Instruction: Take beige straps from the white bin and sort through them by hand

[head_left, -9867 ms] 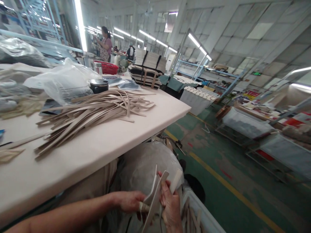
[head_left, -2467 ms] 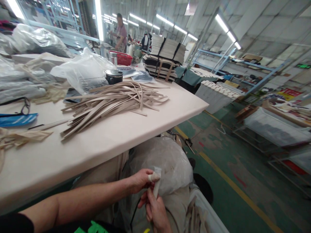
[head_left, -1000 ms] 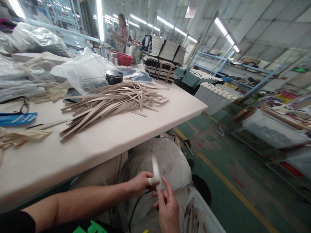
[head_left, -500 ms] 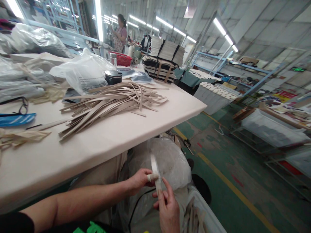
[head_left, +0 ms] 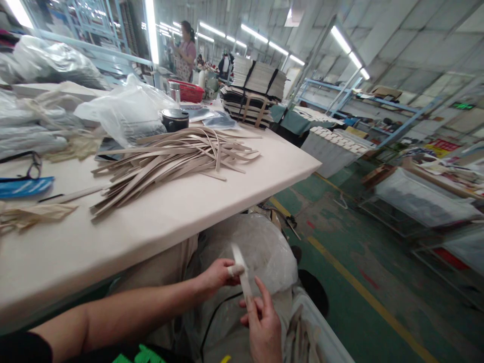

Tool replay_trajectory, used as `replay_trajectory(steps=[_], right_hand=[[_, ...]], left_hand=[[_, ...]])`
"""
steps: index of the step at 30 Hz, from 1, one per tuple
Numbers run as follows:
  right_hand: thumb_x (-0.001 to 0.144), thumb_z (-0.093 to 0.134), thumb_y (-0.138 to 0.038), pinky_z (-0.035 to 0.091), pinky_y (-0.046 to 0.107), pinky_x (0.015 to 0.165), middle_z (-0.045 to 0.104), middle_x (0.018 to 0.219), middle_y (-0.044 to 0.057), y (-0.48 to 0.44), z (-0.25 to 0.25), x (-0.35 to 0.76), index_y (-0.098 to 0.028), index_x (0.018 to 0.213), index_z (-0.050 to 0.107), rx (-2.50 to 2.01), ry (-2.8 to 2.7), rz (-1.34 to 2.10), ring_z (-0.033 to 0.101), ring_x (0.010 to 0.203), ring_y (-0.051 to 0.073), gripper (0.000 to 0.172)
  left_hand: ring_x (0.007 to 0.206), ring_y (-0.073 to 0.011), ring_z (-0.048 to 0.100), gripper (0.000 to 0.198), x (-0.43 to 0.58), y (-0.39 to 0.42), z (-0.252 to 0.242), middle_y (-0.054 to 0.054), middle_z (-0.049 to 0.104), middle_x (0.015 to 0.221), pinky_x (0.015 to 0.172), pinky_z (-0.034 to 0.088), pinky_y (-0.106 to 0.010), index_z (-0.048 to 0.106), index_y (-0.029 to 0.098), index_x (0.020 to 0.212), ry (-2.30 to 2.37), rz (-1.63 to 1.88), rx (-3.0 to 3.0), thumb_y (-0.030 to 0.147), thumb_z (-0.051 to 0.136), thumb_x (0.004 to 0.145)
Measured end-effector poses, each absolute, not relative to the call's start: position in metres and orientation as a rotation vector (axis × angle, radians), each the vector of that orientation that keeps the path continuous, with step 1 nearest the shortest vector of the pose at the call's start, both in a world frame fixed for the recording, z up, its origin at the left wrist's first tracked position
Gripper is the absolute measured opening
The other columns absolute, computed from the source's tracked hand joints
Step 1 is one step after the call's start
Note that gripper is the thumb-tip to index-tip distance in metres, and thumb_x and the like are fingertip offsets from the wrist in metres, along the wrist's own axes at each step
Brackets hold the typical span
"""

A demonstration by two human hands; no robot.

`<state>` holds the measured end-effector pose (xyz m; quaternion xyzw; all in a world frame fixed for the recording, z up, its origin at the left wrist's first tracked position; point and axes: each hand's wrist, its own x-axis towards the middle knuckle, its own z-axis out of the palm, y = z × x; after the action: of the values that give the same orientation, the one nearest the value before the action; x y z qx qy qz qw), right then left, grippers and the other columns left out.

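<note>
A pale, narrow strip [head_left: 245, 280] is held between my two hands, over a clear plastic bag [head_left: 266, 249] beside the table. My left hand [head_left: 219, 276] pinches the strip near its upper part; one finger has a light wrap on it. Lower down, my right hand [head_left: 261, 322] grips the strip between thumb and fingers, with the index finger stretched along it. The strip's top end is blurred. On the table lies a heap of beige strips [head_left: 177, 161], away from both hands.
The pale table [head_left: 151, 222] carries plastic bags [head_left: 121, 111], a dark mug [head_left: 175, 120] and glasses [head_left: 36, 165]. To my right stands a bin [head_left: 321, 333] with more strips in it. A person [head_left: 186, 53] stands in the background.
Both hands keep hold of the strip. Its top end sits slightly lower and further left, and my right index finger has shifted a little away from the strip.
</note>
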<state>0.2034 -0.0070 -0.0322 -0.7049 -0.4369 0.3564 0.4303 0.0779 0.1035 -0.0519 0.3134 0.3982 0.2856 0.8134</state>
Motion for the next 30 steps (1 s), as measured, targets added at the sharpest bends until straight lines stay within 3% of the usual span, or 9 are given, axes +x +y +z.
replay_trajectory(steps=[4, 10, 17, 30], right_hand=[[0.088, 0.051, -0.055, 0.046, 0.02, 0.051, 0.067, 0.071, 0.0, -0.011, -0.031, 0.203, -0.01, 0.137, 0.043, -1.773, -1.04, 0.877, 0.054, 0.046, 0.011, 0.067], [0.089, 0.049, -0.055, 0.045, 0.02, 0.05, 0.066, 0.07, -0.001, -0.007, -0.032, 0.201, -0.011, 0.137, 0.045, -1.764, -1.083, 0.882, 0.055, 0.047, 0.011, 0.065], [0.086, 0.051, -0.06, 0.046, 0.02, 0.05, 0.067, 0.07, 0.0, -0.01, -0.033, 0.206, -0.011, 0.134, 0.048, -1.781, -1.034, 0.821, 0.054, 0.044, 0.011, 0.068], [0.087, 0.05, -0.058, 0.046, 0.02, 0.048, 0.067, 0.07, 0.001, -0.008, -0.036, 0.21, -0.01, 0.133, 0.05, -1.77, -1.069, 0.89, 0.055, 0.044, 0.011, 0.066]], left_hand=[[0.057, -0.0079, 0.05, 0.054, 0.076, 0.117, -0.054, 0.0, 0.057, 0.064, 0.064, 0.042, -0.024, 0.065, 0.01, 0.074, 0.89, 0.683, 0.551, 0.055, 0.084, 0.049], [0.057, -0.0106, 0.052, 0.051, 0.079, 0.09, -0.047, -0.003, 0.06, 0.062, 0.063, 0.04, -0.026, 0.064, 0.009, 0.069, 0.716, 0.467, 0.74, 0.056, 0.079, 0.056], [0.057, -0.0087, 0.051, 0.051, 0.077, 0.111, -0.049, 0.0, 0.057, 0.063, 0.063, 0.041, -0.024, 0.063, 0.011, 0.072, 0.903, 0.676, 0.591, 0.053, 0.082, 0.051], [0.06, -0.0109, 0.052, 0.05, 0.08, 0.099, -0.051, -0.003, 0.061, 0.065, 0.067, 0.042, -0.026, 0.065, 0.01, 0.072, 0.827, 0.562, 0.715, 0.056, 0.078, 0.056]])
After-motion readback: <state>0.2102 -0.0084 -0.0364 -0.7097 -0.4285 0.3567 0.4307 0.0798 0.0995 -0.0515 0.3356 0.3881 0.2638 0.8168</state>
